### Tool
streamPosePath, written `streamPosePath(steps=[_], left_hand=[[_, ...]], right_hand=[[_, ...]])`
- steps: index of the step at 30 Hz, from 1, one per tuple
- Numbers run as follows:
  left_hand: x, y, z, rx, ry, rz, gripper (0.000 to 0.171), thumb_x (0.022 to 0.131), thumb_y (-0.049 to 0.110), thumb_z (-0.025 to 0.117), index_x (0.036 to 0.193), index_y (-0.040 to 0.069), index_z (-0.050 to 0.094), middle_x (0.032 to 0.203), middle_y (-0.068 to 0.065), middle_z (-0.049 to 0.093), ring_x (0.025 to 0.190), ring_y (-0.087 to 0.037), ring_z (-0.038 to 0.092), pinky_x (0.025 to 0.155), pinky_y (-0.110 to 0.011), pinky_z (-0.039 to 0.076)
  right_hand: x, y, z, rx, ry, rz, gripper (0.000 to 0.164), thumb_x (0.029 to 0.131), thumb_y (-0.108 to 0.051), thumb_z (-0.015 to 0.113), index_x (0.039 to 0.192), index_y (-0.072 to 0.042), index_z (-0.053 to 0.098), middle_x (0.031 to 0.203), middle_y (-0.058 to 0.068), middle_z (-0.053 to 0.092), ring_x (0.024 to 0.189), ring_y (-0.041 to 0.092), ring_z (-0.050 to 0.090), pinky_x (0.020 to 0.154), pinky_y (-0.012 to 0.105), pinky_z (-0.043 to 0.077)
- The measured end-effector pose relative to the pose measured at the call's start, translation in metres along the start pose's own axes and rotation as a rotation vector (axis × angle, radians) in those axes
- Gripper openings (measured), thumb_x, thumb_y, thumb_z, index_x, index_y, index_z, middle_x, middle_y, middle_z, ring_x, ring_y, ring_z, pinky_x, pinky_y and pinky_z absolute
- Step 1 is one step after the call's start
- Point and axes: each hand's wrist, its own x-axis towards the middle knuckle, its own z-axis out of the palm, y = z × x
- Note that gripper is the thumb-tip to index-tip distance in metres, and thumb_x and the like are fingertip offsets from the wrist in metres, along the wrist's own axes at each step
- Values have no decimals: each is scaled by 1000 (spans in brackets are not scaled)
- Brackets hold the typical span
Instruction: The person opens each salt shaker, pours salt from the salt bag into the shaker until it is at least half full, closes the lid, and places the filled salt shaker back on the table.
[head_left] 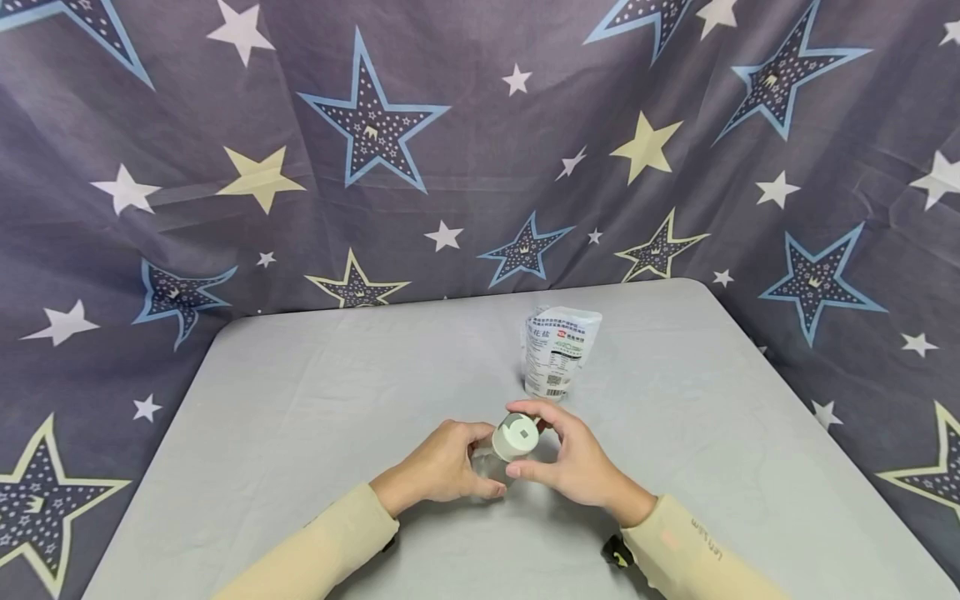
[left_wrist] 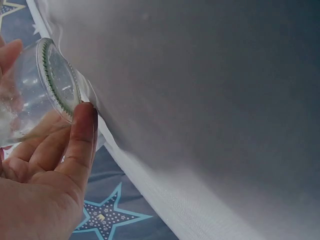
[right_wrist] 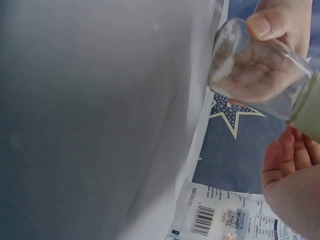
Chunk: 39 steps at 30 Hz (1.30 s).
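A clear glass jar [head_left: 487, 467] with a pale green lid [head_left: 516, 435] is held tilted above the table's middle. My left hand [head_left: 444, 463] grips the glass body, its fingers curled round the side; the left wrist view shows the ridged base of the jar [left_wrist: 59, 80]. On the lid's rim, the thumb and fingers of my right hand [head_left: 573, 457] pinch from both sides. Some whitish matter shows inside the jar [right_wrist: 260, 75] near its base in the right wrist view. Just behind the hands stands a white printed salt pouch [head_left: 558, 350].
The table [head_left: 337, 375] has a light grey cover. Behind it and at both sides hangs a dark curtain [head_left: 465, 108] printed with stars. Both of the person's forearms, in cream sleeves [head_left: 318, 542], reach in from the front edge.
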Motion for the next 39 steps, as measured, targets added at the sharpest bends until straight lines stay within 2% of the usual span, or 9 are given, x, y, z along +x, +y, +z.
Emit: streamPosePath(steps=[7, 15, 20, 25, 30, 39], left_hand=[[0, 0, 1, -9, 4, -5, 42, 68, 30, 96, 102, 24, 71, 83, 10, 69, 66, -7, 55, 59, -23, 45], [0, 1, 1, -28, -4, -15, 41, 70, 29, 95, 104, 22, 72, 88, 6, 73, 68, -11, 59, 61, -23, 47], [0, 1, 1, -30, -4, -21, 42, 70, 29, 95, 105, 22, 72, 90, 6, 73, 69, -12, 59, 61, -23, 47], [0, 0, 1, -33, -7, -21, 41, 70, 29, 95, 104, 23, 72, 90, 12, 71, 71, -12, 60, 63, -24, 48], [0, 0, 0, -41, -13, -23, 40, 71, 29, 95, 103, 24, 72, 90, 16, 70, 72, -13, 61, 64, -24, 49], [1, 1, -2, -27, -27, -26, 41, 71, 30, 95, 104, 24, 72, 90, 9, 73, 68, -9, 55, 59, -23, 45]], right_hand=[[-1, -1, 5, -45, 83, 10, 62, 73, -19, 95, 127, -12, 65, 115, -3, 70, 96, 16, 60, 85, 41, 48], [0, -5, 8, -48, 144, 86, 53, 71, -22, 96, 116, -13, 68, 102, -4, 70, 88, 18, 59, 79, 39, 48], [0, -6, 9, -54, 162, 118, 51, 70, -24, 97, 112, -17, 68, 98, -6, 70, 86, 17, 60, 78, 37, 48], [0, -7, 11, -61, 173, 143, 50, 69, -27, 97, 109, -21, 68, 97, -10, 69, 85, 16, 59, 77, 35, 48], [-1, -6, 13, -69, 195, 142, 48, 69, -29, 97, 107, -23, 68, 96, -11, 69, 85, 16, 58, 77, 34, 48], [-2, -4, 14, -48, 215, 95, 44, 72, -23, 95, 109, -18, 71, 97, -5, 69, 85, 16, 58, 78, 30, 46]])
